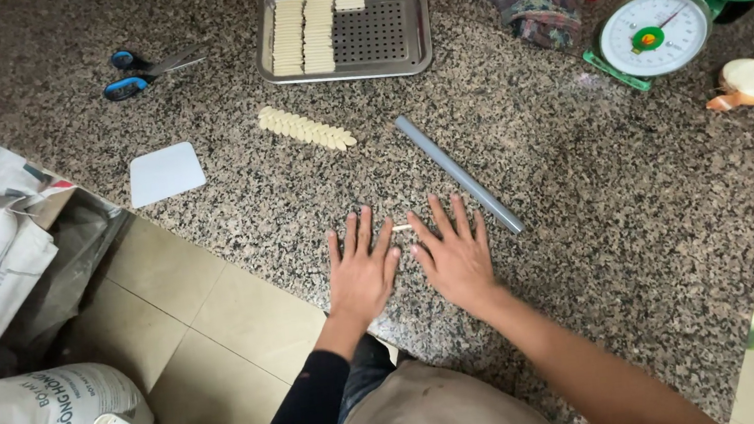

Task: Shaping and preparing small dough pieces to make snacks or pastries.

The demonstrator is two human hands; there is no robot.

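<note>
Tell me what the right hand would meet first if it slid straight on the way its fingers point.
Probably the grey rod. The right hand lies flat on the counter, fingers pointing up-picture, and the rod lies slantwise just beyond their tips.

A speckled granite counter (pixel 577 183) carries everything — a metal tray (pixel 419 23), blue-handled scissors (pixel 142 70), a white scraper card (pixel 167 173), a row of pale dough pieces (pixel 306 128), a grey rod (pixel 456 173), a green scale (pixel 659 28), a crumpled cloth (pixel 543 4) — and 2 flat hands, left hand (pixel 361 269) and right hand (pixel 455 255).
</note>
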